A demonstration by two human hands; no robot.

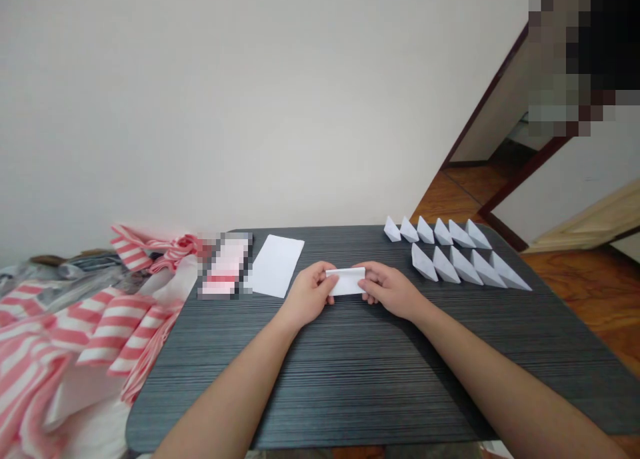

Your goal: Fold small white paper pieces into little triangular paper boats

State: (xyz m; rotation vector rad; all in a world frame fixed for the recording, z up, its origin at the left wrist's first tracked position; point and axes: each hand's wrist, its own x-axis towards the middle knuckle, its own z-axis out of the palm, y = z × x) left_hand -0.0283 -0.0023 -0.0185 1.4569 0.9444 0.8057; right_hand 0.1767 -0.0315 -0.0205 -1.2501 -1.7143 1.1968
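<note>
Between my two hands is a small folded piece of white paper (347, 282), held level just over the dark table (320, 372). My left hand (311, 291) pinches its left end, thumb on the near face and fingers behind. At the right end my right hand (387, 287) grips it the same way. A flat stack or sheet of white paper (278, 264) lies to the left of my hands. On the right side stand two rows of folded white paper boats (457, 266), several in each row.
A blurred-out phone-like object (227, 266) lies at the table's left edge. Red-and-white striped cloth (113, 326) is heaped beside the table on the left. A pale wall (280, 99) rises behind, and wooden floor (590, 292) shows on the right.
</note>
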